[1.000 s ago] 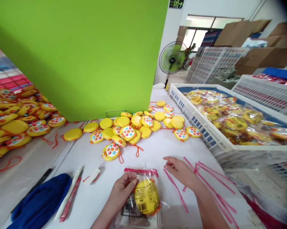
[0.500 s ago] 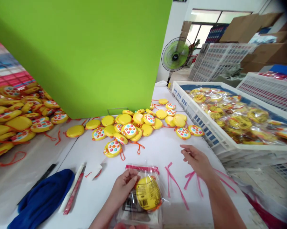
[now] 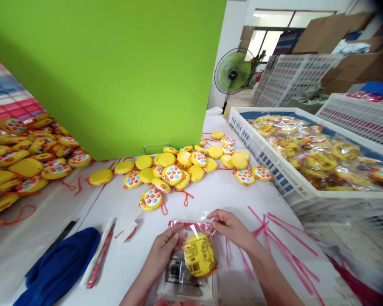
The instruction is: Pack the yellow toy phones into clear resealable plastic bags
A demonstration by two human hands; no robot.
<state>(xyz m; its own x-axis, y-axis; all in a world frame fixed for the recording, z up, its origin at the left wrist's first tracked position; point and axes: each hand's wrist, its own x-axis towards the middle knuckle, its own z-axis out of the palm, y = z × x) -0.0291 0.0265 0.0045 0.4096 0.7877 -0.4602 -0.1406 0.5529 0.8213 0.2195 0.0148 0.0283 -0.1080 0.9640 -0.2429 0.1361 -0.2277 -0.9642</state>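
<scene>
Left grip (image 3: 162,251) and right grip (image 3: 230,229) clench the top edge of a clear plastic bag (image 3: 178,272), yellow toy (image 3: 199,255) inside.

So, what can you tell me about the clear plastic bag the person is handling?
The clear plastic bag is thin, glossy film with a pink strip along its top edge. It lies on the white table, holding a round yellow toy with a barcode label. The left hand holds its side; the right hand pinches its top corner.
</scene>
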